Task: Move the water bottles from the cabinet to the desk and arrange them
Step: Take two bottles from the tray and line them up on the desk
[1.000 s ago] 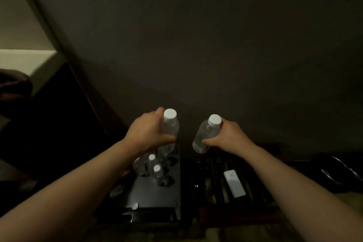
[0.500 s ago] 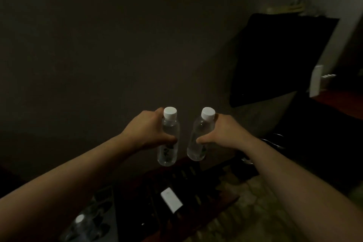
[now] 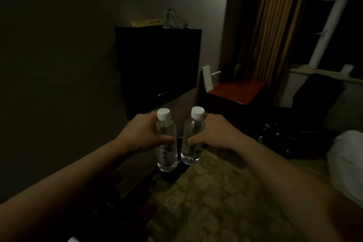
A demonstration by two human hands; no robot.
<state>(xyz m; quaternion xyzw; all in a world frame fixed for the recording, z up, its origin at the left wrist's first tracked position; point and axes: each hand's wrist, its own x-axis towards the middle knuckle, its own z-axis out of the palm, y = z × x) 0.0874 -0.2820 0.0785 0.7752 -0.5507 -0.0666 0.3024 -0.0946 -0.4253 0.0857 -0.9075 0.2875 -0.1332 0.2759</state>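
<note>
Two clear plastic water bottles with white screw caps are held upright in the air, side by side and close together, over a pale patterned carpet (image 3: pixel 216 202). The left hand (image 3: pixel 141 133) wraps its curled fingers and thumb round the left bottle (image 3: pixel 166 143); the right hand (image 3: pixel 214 133) grips the right bottle (image 3: pixel 192 139) likewise. Ahead, one black flat screen (image 3: pixel 159 65) hangs on the wall. Further right stands one reddish wooden desk (image 3: pixel 237 90), well apart from the bottles, with striped brown curtains (image 3: pixel 275 25) behind it.
</note>
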